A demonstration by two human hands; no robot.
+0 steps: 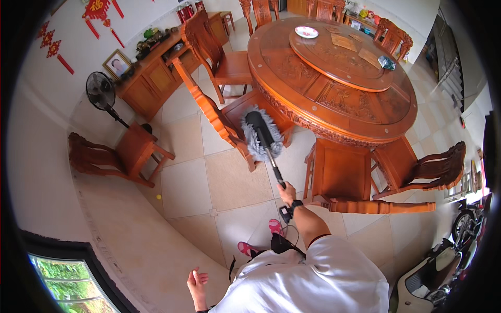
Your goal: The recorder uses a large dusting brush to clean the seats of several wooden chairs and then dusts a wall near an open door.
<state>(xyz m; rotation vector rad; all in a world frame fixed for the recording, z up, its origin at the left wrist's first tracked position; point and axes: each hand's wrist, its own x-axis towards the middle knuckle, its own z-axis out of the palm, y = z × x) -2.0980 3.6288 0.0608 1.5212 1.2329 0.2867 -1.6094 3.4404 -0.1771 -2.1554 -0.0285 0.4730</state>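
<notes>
My right hand (287, 193) grips the black handle of a long duster with a metal shaft. The duster's grey, fluffy head (261, 134) with its black back reaches out over the seat of a carved wooden chair (244, 111); whether it touches the chair I cannot tell. Low at the left, my left hand (197, 278) hangs free with nothing in it, fingers partly curled and apart. Beyond the duster stands a large round carved wooden table (336, 99) with a raised turntable (313, 62) on top.
Two chairs (342, 168) (399, 164) stand close together at the right. Another chair (135, 150) and a black fan (101, 90) are by the left wall. A plate (306, 32) lies on the turntable. A wooden cabinet (158, 80) runs along the wall. A motor scooter (428, 274) stands lower right.
</notes>
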